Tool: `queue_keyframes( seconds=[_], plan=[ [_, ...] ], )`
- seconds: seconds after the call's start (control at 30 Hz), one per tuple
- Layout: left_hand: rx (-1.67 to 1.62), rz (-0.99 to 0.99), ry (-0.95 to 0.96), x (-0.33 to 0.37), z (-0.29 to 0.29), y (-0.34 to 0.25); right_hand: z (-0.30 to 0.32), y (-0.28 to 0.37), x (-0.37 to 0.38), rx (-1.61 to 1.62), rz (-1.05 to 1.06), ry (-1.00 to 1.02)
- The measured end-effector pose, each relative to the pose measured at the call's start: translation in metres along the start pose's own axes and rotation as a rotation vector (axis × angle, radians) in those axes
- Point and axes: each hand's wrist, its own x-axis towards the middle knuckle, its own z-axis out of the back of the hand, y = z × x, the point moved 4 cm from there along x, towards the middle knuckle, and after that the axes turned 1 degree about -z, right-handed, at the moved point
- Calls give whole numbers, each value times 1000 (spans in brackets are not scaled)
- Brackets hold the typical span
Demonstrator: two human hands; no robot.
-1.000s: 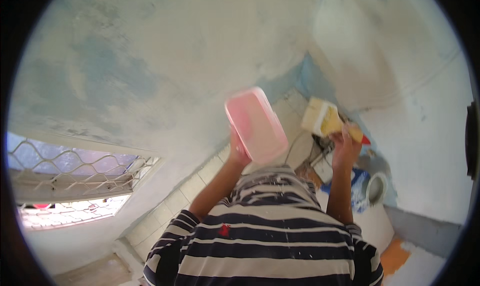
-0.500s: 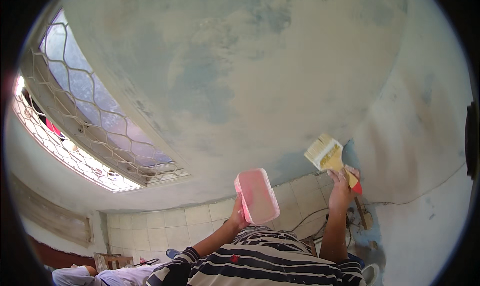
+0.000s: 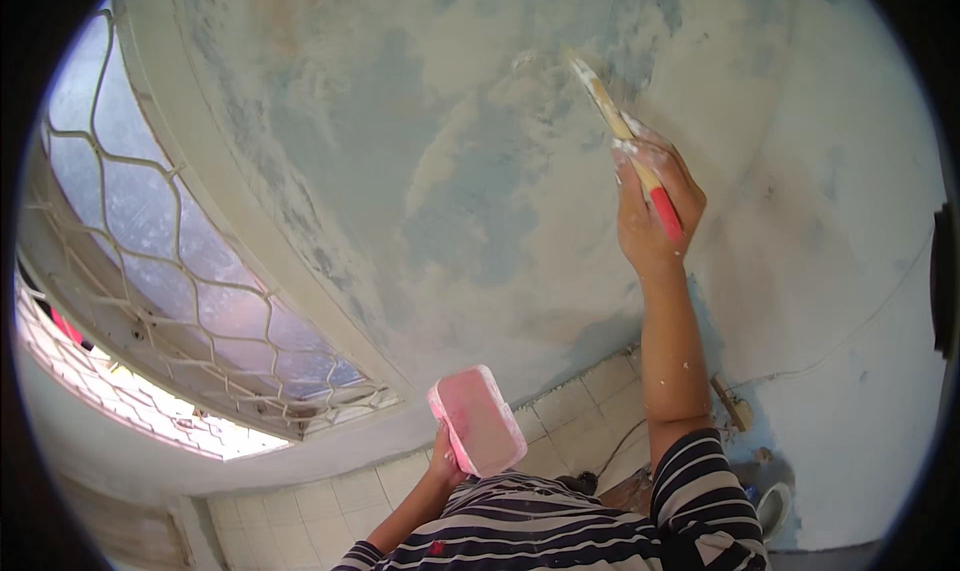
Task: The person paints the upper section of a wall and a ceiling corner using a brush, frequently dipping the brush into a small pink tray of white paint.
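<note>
- Two hands are at work, both closed on something: the right hand (image 3: 660, 196) is clamped round the handle of a paintbrush (image 3: 612, 113), the left hand (image 3: 446, 458) grips a pink tub (image 3: 450, 411) by its left side.
- The brush slants up and left, seen edge-on, its red handle end against the palm; its bristles are at the patchy blue-and-cream wall (image 3: 470, 201), though whether they press on it is hard to tell.
- The tub is low and near the middle, just in front of the striped shirt (image 3: 540, 501), its open top showing pale pink contents.
- A broad stretch of wall lies between brush and tub, leaving the hands well apart.
- On the left, the frame of a barred window (image 3: 150, 191) edges that stretch; along the bottom it ends at pale tiles (image 3: 385, 486).
- Right of the raised forearm, another wall (image 3: 830, 271) meets it at a corner.
</note>
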Motion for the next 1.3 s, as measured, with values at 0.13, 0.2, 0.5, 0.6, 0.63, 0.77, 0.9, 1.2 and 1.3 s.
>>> queue_keyframes(
  seconds=[0.13,0.2,0.5,0.6,0.63,0.77,0.9,1.2,1.3],
  plan=[
    [15,54,69,0,21,-25,-29,8,-3,-92,15,-3],
    [18,78,97,-2,25,-34,-33,15,-14,-61,-102,108],
    [4,143,122,17,47,-46,-13,3,-12,-217,-210,12],
    [-22,184,160,23,47,-45,-24,15,-15,-95,-172,143],
    [-26,192,149,23,45,-45,-30,19,-19,18,-196,253],
    [-22,208,144,24,37,-50,-13,7,-29,213,-296,90],
    [-44,245,213,26,42,-55,-10,-11,-14,149,-468,45],
    [-45,257,223,34,48,-55,-3,-9,7,-145,-386,15],
    [-77,308,238,36,50,-55,-25,16,-6,-52,-210,196]
  ],
)
